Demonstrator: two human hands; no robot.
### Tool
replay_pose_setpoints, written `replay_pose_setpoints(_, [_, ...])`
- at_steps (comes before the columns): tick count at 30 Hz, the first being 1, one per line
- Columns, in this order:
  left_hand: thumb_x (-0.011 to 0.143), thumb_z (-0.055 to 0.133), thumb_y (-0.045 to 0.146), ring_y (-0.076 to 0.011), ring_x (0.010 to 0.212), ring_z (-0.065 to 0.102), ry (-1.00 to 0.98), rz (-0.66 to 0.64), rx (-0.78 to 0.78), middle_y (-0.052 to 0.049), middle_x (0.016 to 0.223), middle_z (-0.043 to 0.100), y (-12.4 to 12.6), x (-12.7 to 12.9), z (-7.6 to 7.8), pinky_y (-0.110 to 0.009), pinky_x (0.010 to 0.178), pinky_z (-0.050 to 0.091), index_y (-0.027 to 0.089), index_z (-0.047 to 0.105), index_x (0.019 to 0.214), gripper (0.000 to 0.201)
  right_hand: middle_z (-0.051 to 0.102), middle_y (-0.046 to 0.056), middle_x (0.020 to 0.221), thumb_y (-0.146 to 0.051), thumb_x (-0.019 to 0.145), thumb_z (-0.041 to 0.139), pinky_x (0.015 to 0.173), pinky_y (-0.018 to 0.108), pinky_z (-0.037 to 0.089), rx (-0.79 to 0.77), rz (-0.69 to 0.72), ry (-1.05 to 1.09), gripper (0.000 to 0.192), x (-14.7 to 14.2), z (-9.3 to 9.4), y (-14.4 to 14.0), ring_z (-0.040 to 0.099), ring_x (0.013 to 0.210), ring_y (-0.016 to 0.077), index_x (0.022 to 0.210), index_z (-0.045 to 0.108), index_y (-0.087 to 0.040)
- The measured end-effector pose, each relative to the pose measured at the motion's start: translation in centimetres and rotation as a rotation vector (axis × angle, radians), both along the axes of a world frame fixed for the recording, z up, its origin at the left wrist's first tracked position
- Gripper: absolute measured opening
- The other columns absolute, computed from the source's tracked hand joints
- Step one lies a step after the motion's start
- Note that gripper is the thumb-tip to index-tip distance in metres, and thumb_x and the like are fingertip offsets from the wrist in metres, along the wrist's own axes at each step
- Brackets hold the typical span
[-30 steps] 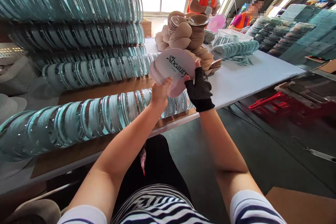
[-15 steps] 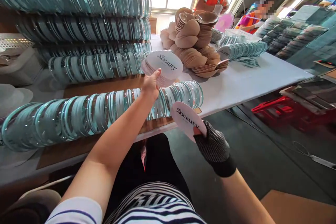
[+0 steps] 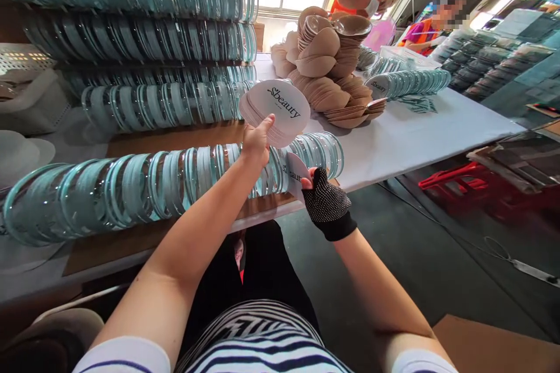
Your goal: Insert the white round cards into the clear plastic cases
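Her bare left hand (image 3: pixel 256 143) grips a stack of cards (image 3: pixel 275 111) just above the row of clear cases (image 3: pixel 131 189); the gloved right hand (image 3: pixel 326 204) pinches one card (image 3: pixel 294 173) against that row's near end. Light, thin, bendable things, best held by the edge.

The stack of round cards (image 3: pixel 275 112) is pale pink-white, fanned slightly so the edges of the lower cards show at its left and bottom. Its top card faces up and toward the viewer, tilted, with black "Sbeauty" lettering running down to the right. It sits above the near row on the counter, about mid-scene. The single card (image 3: pixel 294 173) carries the same black lettering, stands nearly on edge, and lies just below and right of the stack, partly hidden.
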State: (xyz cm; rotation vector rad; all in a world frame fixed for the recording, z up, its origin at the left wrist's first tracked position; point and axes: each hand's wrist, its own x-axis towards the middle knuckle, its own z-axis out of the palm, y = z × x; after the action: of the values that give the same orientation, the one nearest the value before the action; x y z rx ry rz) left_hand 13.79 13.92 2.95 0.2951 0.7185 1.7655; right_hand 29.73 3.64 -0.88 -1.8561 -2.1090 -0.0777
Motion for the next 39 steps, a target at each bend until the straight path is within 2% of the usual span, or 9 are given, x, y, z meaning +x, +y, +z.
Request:
replay_pose_setpoints(6, [0.082,0.064,0.004,-0.0202,0.112,0.066,0.028,-0.009,0.027,-0.004,0.105,0.075,0.3,-0.1,-0.4,-0.037,0.101,0.051,0.022,0.065,0.120,0.042,0.070,0.012,0.080,-0.036,0.098,0.029,0.063,0.026,0.038,0.103,-0.024,0.018,0.042,-1.1,-2.2,2.8,0.062,0.070,0.0190,0.101,0.064,-0.012])
replay_pose_setpoints(14, [0.081,0.064,0.004,-0.0208,0.118,0.062,0.033,-0.015,0.053,-0.004,0.113,0.073,0.4,-0.1,-0.6,-0.037,0.104,0.049,0.024,0.065,0.120,0.044,0.071,0.008,0.086,-0.040,0.098,0.035,0.067,0.023,0.041,0.099,0.067,0.201,0.037,-0.4,-1.9,2.1,0.065,0.075,0.0170,0.095,0.063,-0.016])
replay_pose_setpoints(18, [0.083,0.062,0.004,-0.0211,0.117,0.063,0.055,-0.015,0.057,-0.004,0.109,0.074,0.5,-0.1,-0.7,-0.035,0.103,0.050,0.020,0.067,0.116,0.037,0.073,0.009,0.090,-0.034,0.097,0.039,0.065,0.023,0.039,-0.008,0.065,0.057,0.032,-1.1,-2.0,2.7,0.067,0.078,0.0163,0.100,0.065,-0.015])
replay_pose_setpoints(24, [0.082,0.063,0.004,-0.0215,0.119,0.062,0.046,-0.038,0.044,-0.004,0.109,0.074,0.4,-0.2,-0.7,-0.036,0.104,0.049,0.022,0.068,0.114,0.037,0.073,0.011,0.085,-0.028,0.094,0.037,0.062,0.027,0.040,-0.183,0.091,-0.217,0.029,-2.0,-0.1,3.2,0.068,0.073,0.0213,0.095,0.065,-0.019])
replay_pose_setpoints(26, [0.082,0.064,0.004,-0.0218,0.119,0.061,0.058,-0.030,0.061,-0.004,0.110,0.074,0.4,-0.1,-0.8,-0.037,0.104,0.048,0.021,0.069,0.112,0.035,0.071,0.009,0.079,-0.025,0.090,0.039,0.060,0.027,0.042,-0.299,0.158,-0.037,0.027,-1.5,-0.1,3.3,0.066,0.067,0.0196,0.099,0.063,-0.018])
replay_pose_setpoints(30, [0.081,0.065,0.005,-0.0210,0.115,0.063,0.100,0.004,0.096,-0.004,0.105,0.075,0.6,0.2,-1.4,-0.036,0.104,0.048,0.020,0.071,0.105,0.029,0.050,-0.007,0.047,-0.033,0.086,0.039,0.050,0.026,0.046,-0.823,0.381,0.711,0.039,0.1,-0.8,3.8,0.047,0.039,0.0131,0.117,0.052,-0.013])
replay_pose_setpoints(32, [0.079,0.067,0.007,-0.0202,0.111,0.065,0.119,0.028,0.104,-0.003,0.101,0.075,0.9,0.4,-1.9,-0.035,0.102,0.048,0.019,0.072,0.102,0.026,0.043,-0.010,0.045,-0.042,0.087,0.042,0.049,0.027,0.047,-0.918,0.452,0.921,0.041,0.5,-0.7,3.9,0.043,0.036,0.0115,0.114,0.052,-0.012])
replay_pose_setpoints(34, [0.078,0.069,0.009,-0.0198,0.107,0.067,0.146,0.052,0.126,-0.003,0.098,0.076,1.2,0.4,-2.3,-0.036,0.101,0.049,0.019,0.073,0.100,0.025,0.046,-0.008,0.047,-0.048,0.089,0.043,0.048,0.026,0.046,-0.819,0.461,0.892,0.041,0.2,-0.1,4.1,0.046,0.038,0.0116,0.108,0.055,-0.014])
replay_pose_setpoints(39, [0.069,0.078,0.018,-0.0227,0.101,0.068,0.215,0.090,0.141,-0.005,0.095,0.076,0.7,0.2,-2.2,-0.038,0.095,0.051,0.016,0.072,0.091,0.023,0.063,0.008,0.066,-0.050,0.089,0.045,0.065,0.032,0.049,-0.172,0.180,0.447,0.041,-1.2,2.9,6.1,0.063,0.067,0.0213,0.077,0.063,-0.015])
